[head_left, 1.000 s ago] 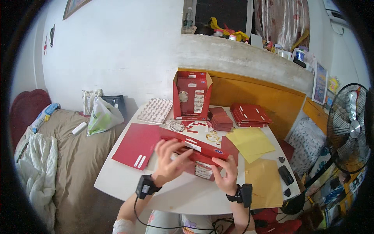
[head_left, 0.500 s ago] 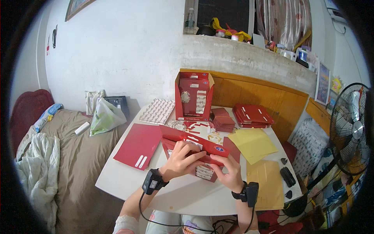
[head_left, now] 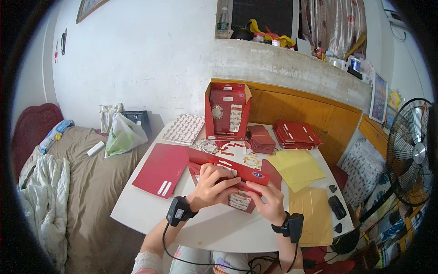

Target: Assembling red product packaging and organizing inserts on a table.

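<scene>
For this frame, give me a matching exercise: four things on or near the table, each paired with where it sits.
Things:
1. flat red folder
2. yellow paper sheets
3. upright red box
4. electric fan

Places:
A. standing at the table's far edge by the wall
B. on the floor beyond the table's right side
C. on the table, left of the left hand
D. on the table, beyond the right hand

Pairs: 1-C, 2-D, 3-A, 4-B

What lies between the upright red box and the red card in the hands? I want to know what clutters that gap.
Head view: loose cut-out pieces lie between upright red box and red card.
</scene>
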A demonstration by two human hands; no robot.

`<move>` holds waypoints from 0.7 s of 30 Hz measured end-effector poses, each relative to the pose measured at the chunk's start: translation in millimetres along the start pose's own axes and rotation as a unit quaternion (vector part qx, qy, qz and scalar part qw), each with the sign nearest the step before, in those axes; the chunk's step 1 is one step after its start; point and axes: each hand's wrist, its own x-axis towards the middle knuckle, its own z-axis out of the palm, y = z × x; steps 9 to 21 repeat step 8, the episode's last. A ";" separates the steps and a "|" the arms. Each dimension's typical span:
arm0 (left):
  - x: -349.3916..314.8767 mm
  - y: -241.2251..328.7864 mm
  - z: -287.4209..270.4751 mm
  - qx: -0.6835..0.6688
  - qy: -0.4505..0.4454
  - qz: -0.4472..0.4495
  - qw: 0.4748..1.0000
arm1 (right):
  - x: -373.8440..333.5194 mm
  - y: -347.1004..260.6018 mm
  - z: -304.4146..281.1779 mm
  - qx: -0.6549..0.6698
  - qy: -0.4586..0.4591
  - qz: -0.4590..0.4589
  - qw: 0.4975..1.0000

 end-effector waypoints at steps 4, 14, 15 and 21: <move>-2.1 -3.7 -0.9 0.001 -0.008 0.020 1.000 | -1.0 2.0 0.4 0.005 0.003 0.003 1.000; -1.2 -2.6 -2.5 -0.051 -0.011 -0.012 0.999 | -0.3 3.8 -0.6 0.001 0.004 -0.002 1.000; -1.2 -2.6 -2.5 -0.051 -0.011 -0.012 0.999 | -0.3 3.8 -0.6 0.001 0.004 -0.002 1.000; -1.2 -2.6 -2.5 -0.051 -0.011 -0.012 0.999 | -0.3 3.8 -0.6 0.001 0.004 -0.002 1.000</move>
